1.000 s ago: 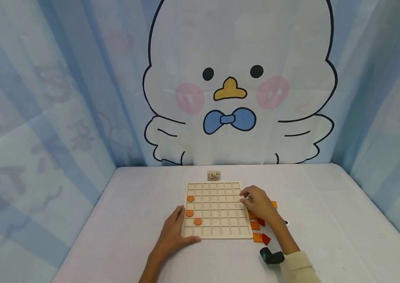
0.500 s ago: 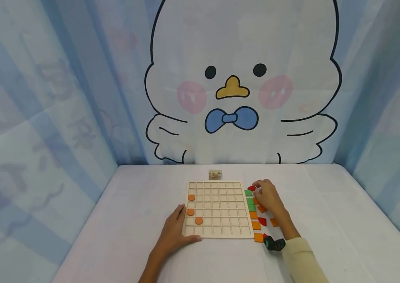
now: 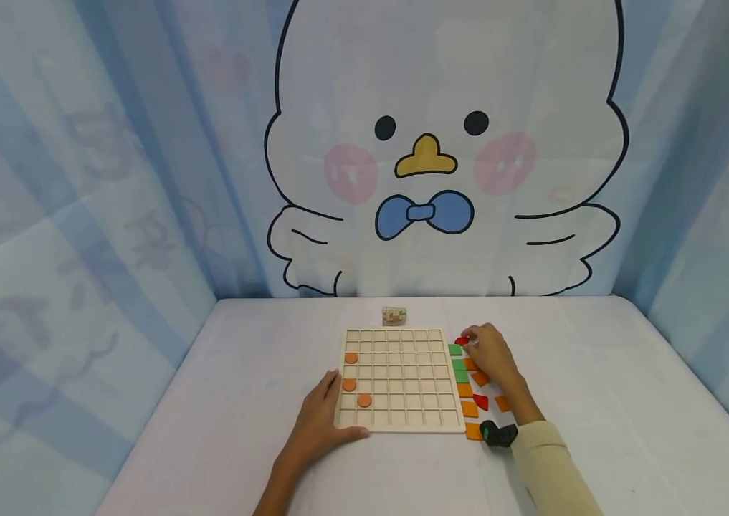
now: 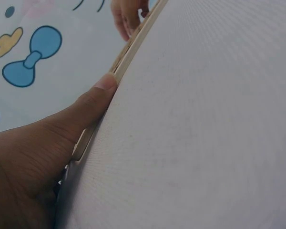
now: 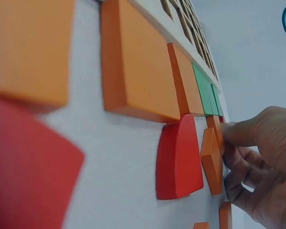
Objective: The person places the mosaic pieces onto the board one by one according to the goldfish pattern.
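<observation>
The board (image 3: 398,385) touching the left hand (image 3: 315,421) looks to me like pale, matt wood. Near the right hand's (image 3: 492,352) pinch, the orange blocks (image 5: 145,69) show smooth faces with a soft sheen, and under both hands spreads matt, finely textured white cloth (image 4: 195,129).

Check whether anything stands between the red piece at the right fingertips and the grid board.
Nothing visible blocks the straight line from the red piece to the grid board, except its raised rim. The nearest green tile lies just on the near side of that line.
</observation>
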Tool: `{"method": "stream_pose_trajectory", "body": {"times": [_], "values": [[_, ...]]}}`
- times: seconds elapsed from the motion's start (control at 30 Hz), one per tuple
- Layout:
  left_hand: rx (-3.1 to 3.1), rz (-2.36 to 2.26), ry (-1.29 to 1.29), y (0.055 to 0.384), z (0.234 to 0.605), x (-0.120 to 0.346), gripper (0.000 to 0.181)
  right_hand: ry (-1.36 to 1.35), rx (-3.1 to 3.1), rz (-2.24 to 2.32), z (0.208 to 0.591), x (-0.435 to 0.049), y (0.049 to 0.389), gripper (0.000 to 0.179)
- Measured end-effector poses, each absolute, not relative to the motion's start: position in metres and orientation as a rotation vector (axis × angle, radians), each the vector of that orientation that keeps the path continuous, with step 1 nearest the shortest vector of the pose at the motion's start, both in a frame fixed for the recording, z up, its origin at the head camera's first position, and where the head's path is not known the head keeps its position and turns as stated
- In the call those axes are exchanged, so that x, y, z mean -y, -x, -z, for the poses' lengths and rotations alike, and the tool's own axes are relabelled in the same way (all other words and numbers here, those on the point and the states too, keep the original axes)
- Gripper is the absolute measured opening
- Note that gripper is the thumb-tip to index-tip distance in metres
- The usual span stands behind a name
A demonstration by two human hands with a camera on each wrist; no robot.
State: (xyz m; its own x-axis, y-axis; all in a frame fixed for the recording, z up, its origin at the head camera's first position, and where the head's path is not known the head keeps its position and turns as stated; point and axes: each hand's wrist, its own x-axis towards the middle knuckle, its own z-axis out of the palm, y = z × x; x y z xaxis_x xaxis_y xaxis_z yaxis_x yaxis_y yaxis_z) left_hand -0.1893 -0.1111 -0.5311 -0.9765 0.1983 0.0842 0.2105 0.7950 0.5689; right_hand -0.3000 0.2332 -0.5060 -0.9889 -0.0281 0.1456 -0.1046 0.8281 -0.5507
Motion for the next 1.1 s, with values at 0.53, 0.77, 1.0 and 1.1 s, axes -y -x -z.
{"method": "stream_pose_trajectory", "body": {"times": [0.53,0.77,1.0,1.1], "values": [[2.951,0.943,0.36,0.189,0.531,0.112,0.124,0.013,2.998,-0.902,0.498,-0.229,0.299,0.025],[2.948,0.94,0.367,0.191,0.53,0.111,0.124,-0.01,3.0,-0.973,0.496,-0.236,0.301,0.027],[2.951,0.963,0.367,0.192,0.53,0.11,0.124,-0.165,2.905,-0.911,0.494,-0.234,0.301,0.024],[2.949,0.96,0.365,0.191,0.531,0.112,0.124,-0.276,2.868,-0.884,0.494,-0.223,0.301,0.024]]}}
